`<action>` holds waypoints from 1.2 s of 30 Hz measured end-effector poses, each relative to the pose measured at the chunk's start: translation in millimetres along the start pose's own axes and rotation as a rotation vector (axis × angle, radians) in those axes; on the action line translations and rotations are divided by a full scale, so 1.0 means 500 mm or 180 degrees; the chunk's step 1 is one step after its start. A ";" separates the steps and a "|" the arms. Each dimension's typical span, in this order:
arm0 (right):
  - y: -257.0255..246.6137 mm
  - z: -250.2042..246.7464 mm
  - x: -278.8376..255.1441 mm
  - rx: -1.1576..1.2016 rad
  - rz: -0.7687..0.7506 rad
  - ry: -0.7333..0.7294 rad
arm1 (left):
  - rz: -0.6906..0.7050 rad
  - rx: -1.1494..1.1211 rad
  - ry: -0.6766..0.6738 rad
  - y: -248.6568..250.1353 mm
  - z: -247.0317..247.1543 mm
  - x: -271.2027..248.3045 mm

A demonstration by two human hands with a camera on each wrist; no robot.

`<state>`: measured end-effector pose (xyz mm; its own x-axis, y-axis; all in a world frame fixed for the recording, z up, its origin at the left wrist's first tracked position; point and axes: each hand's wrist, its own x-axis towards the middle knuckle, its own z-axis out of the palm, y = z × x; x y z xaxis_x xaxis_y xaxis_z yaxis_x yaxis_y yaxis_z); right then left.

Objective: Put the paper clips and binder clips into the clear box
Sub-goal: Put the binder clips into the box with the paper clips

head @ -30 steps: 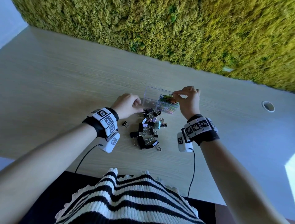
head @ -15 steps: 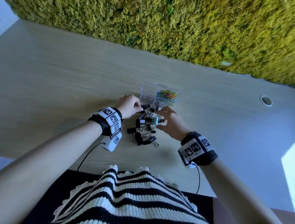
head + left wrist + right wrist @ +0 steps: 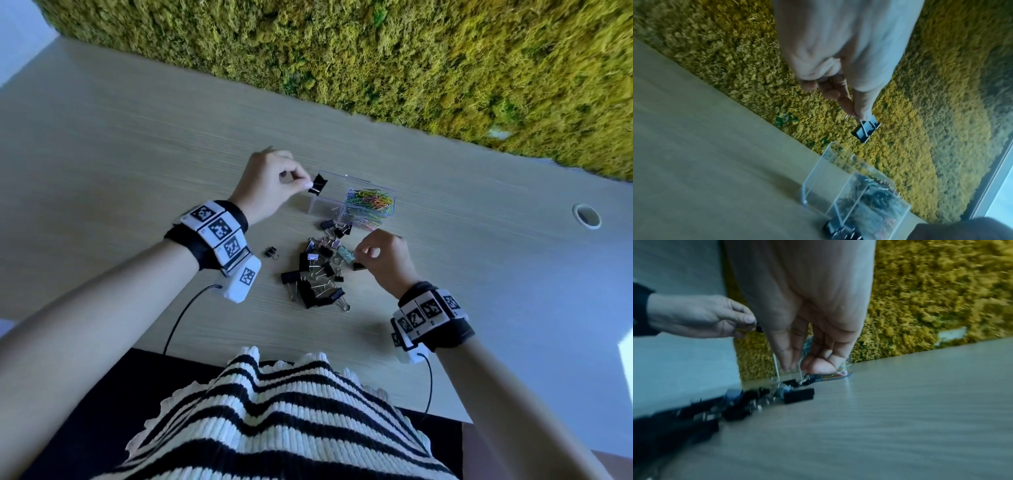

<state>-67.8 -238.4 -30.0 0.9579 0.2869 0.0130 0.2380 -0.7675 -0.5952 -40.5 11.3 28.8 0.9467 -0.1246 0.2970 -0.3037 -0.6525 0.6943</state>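
The left hand pinches a black clip by its wire handle, just over the box beside it. The right hand pinches a clip at the pile between the hands.

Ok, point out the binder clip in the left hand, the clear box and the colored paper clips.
binder clip (image 3: 318, 185), head view, on its black body.
clear box (image 3: 320, 206), head view, on its near wall, left compartment.
colored paper clips (image 3: 370, 202), head view, on the middle of the heap.

No legible text or numbers
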 end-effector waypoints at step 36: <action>-0.093 -0.074 0.089 0.0627 -0.0311 0.0650 | -0.0673 0.1026 -0.2020 -0.105 0.056 -0.079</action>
<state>-30.1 -211.1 28.0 0.9493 0.2174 0.2273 0.3139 -0.6101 -0.7275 -59.1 29.6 -37.9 0.8910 -0.3165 -0.3254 -0.1542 -0.8852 0.4388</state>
